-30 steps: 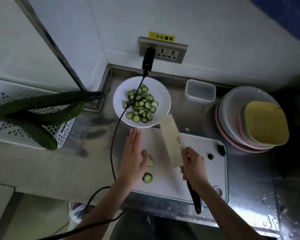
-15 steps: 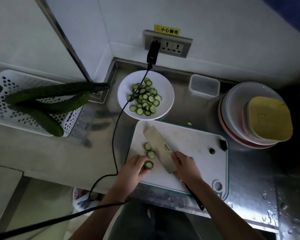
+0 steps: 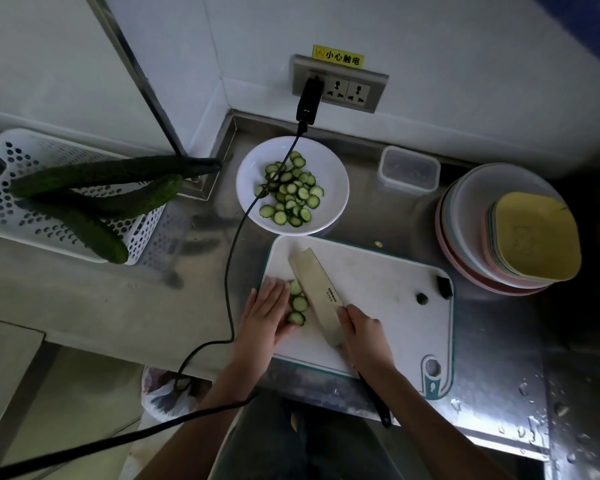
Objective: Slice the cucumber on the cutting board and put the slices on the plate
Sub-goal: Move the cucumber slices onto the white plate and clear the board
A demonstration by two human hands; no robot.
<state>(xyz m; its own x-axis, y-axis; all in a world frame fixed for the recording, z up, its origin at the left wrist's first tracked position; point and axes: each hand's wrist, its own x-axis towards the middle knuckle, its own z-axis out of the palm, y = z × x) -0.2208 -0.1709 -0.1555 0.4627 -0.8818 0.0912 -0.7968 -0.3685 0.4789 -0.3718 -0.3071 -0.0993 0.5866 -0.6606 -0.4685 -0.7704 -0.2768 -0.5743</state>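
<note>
1. The cutting board [image 3: 378, 299] fills the near middle of the steel counter [image 3: 101, 299], and the step in hand looks like gathering: slicing seems done, and three loose slices [image 3: 298, 303] wait at its left end to be moved.
2. The plate [image 3: 329, 174] sits just beyond the board's far-left corner, already heaped with slices, a black cable [image 3: 238, 233] draped across its left side.
3. The knife [image 3: 317, 294] lies low and angled across the board, blade right beside the three slices.
4. The right hand [image 3: 364, 336] wraps the blade's near end at the handle; in this dim light I can't tell how firmly.
5. The left hand [image 3: 269, 315] lies flat with straight fingers, pressing the slices toward the blade and gripping nothing.
6. Next move, as I judge it: slide them onto the blade, lift, carry far to the plate.
7. Room is tight on the left, where cable and board edge crowd; the board's right half is open apart from two dark end pieces [image 3: 433, 292].
</note>
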